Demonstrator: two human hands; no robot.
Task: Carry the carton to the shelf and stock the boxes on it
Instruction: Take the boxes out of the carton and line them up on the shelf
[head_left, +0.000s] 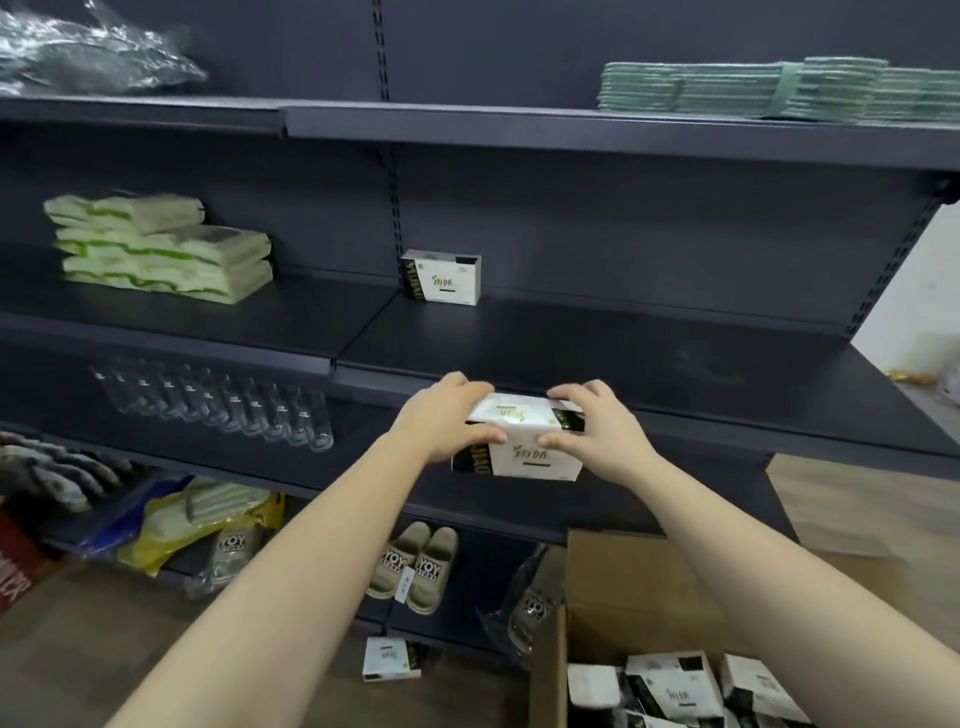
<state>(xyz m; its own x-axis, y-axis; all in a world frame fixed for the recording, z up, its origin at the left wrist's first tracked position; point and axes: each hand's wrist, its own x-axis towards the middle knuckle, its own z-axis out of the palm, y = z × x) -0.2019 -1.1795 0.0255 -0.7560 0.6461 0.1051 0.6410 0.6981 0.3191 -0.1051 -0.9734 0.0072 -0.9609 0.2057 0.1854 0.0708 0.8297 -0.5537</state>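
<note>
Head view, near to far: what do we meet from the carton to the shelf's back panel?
Carton → held boxes, gripped between left hand and right hand → bare shelf → lone box at the back panel.

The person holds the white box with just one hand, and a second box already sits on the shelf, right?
No, both hands: the left hand and right hand grip the white box in the head view. A second box does sit on the shelf.

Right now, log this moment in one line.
left hand: grips white box | right hand: grips same box | where: middle shelf front edge | shelved box: one, at back | carton: boxes inside
</note>
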